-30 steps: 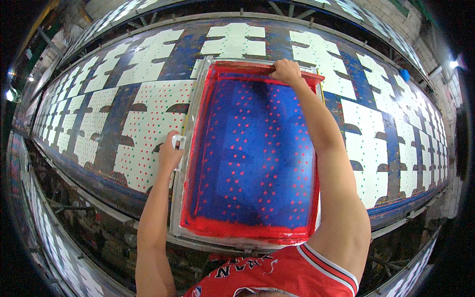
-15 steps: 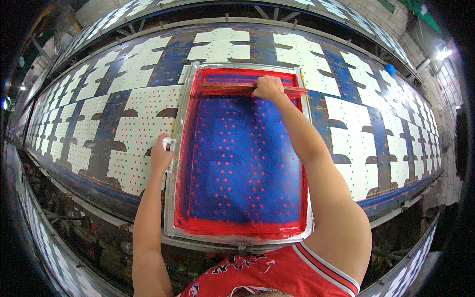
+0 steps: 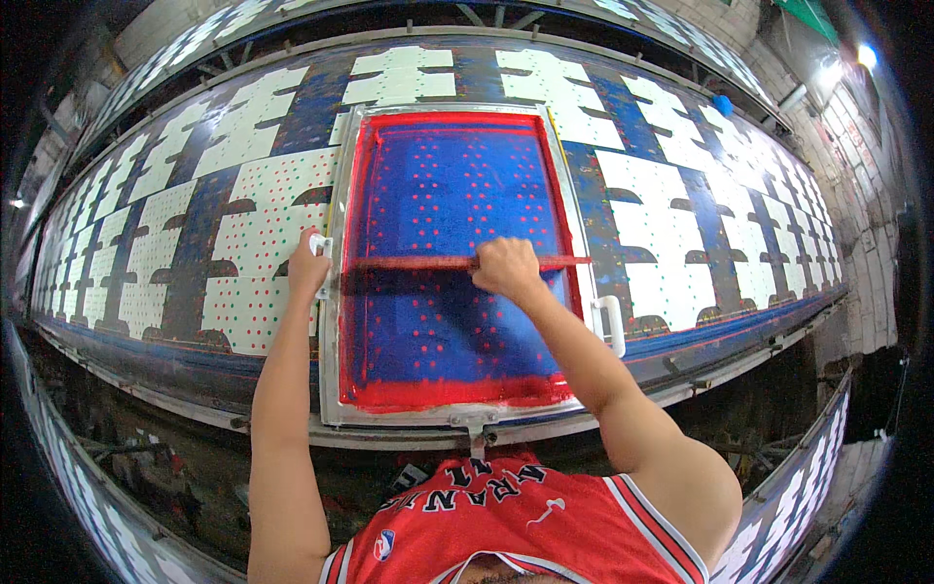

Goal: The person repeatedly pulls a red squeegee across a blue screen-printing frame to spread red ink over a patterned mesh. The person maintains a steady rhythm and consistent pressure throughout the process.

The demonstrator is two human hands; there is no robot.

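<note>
A printing screen in a silver frame (image 3: 329, 380) has blue mesh dotted in red (image 3: 438, 346) and red ink along its inner edges. My right hand (image 3: 504, 265) is closed on a long red-inked squeegee (image 3: 389, 263), which lies crosswise on the mesh a little below its middle. At the frame's left side, my left hand (image 3: 308, 261) is wrapped round a white handle (image 3: 320, 243). A second white handle (image 3: 613, 326) on the right side of the frame has no hand on it.
The long printing table (image 3: 671, 365) holds rows of white cut panels (image 3: 640, 238), several printed with red and green dots (image 3: 261, 224). A metal rail runs along its near edge. Similar tables lie beyond and at both lower sides. A blue object (image 3: 723, 104) sits at the back right.
My right hand has pulled the squeegee from the far end of the screen toward me, past the middle. My left hand stays on the handle.
</note>
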